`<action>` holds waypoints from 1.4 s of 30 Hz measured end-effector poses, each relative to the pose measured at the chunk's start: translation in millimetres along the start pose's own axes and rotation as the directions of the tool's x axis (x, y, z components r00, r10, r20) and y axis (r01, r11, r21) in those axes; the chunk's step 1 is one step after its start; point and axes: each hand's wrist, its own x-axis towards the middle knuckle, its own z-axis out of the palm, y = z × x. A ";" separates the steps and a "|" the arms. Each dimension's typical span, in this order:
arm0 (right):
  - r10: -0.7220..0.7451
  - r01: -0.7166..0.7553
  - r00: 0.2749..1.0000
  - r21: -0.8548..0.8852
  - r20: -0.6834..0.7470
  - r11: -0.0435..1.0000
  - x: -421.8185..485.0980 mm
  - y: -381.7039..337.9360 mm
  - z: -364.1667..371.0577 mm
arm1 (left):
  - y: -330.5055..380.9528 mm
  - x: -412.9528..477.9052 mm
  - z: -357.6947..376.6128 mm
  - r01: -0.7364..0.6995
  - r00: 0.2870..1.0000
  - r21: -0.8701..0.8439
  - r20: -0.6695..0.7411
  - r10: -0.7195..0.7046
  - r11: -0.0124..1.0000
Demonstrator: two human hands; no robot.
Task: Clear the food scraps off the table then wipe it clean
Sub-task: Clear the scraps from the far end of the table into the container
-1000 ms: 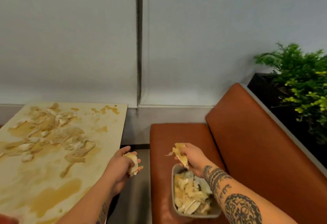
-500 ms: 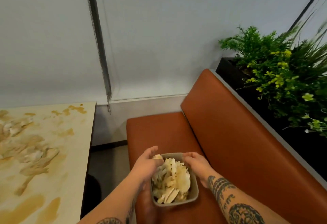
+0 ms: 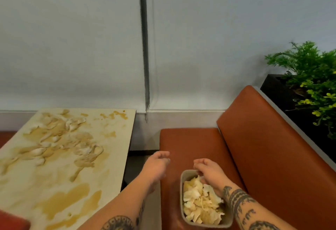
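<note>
Both hands loose and empty, I see the scraps (image 3: 60, 135) toward the table's (image 3: 116, 149) far edge lying leftward, nearer my left hand (image 3: 156, 165) than my right hand (image 3: 209, 171).

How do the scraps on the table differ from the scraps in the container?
The table scraps lie spread out and flat across the table, sitting in yellow-brown smears; the container scraps are heaped together, filling the grey container on the orange bench seat. The table scraps look tan and coated; the container scraps look paler, white-yellow. Both are thin, irregular flakes.
</note>
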 end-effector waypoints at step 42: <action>-0.257 0.409 0.806 -0.189 0.533 0.893 121.3 -144.9 424.0 | -115.9 89.6 -292.2 -0.064 0.533 -0.528 -0.736 -0.418 0.847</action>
